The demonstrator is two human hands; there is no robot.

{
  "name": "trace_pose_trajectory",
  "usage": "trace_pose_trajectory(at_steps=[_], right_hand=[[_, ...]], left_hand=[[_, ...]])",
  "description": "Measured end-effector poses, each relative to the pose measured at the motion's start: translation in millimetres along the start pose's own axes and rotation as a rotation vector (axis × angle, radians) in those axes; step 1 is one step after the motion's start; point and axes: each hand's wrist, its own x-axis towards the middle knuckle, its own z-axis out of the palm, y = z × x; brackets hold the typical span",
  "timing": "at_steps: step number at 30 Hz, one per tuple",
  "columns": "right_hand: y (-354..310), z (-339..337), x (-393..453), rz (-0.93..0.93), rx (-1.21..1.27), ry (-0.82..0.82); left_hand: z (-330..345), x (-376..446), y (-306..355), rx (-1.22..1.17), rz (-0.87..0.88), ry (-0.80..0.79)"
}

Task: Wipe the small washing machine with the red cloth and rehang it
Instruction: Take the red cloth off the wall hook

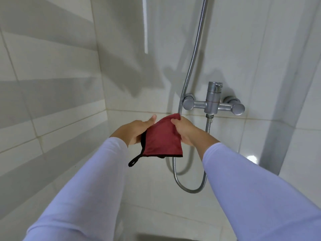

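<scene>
Both hands (135, 131) (184, 129) grip the red cloth (161, 138) stretched between them.

tiled corner, fittings on the right

the chrome shower mixer tap (214, 101) juts from the white tiled wall (121, 49), and its ribbed metal hose (191, 66) hangs looped just beside it; left of them the wall face stands bare.

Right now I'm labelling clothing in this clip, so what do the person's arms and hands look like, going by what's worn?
Both arms are covered by close-fitting long sleeves in a pale lavender-white, plain and without markings, ending at the wrists. The left hand and right hand are bare: no gloves, rings, watch or bracelets show.
</scene>
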Motion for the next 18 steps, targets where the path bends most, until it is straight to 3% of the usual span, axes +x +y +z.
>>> trace_pose_trajectory(at_steps=[3,5,14,18], right_hand=[[11.8,-18.1,-1.1,-0.025,-0.100,0.078],[20.5,-26.5,-4.3,-0.027,-0.104,0.034],[92.5,-36.2,-23.5,0.242,-0.164,-0.496],[147.6,-28.1,-26.1,0.332,-0.206,-0.512]], left_hand=[[10.7,-1.3,-0.8,-0.061,0.034,-0.252],[17.6,-3.9,-2.2,0.025,0.059,-0.342],[40.2,18.3,-69.6,0.388,0.001,-0.239],[44.9,20.3,-119.3,0.501,-0.070,-0.219]])
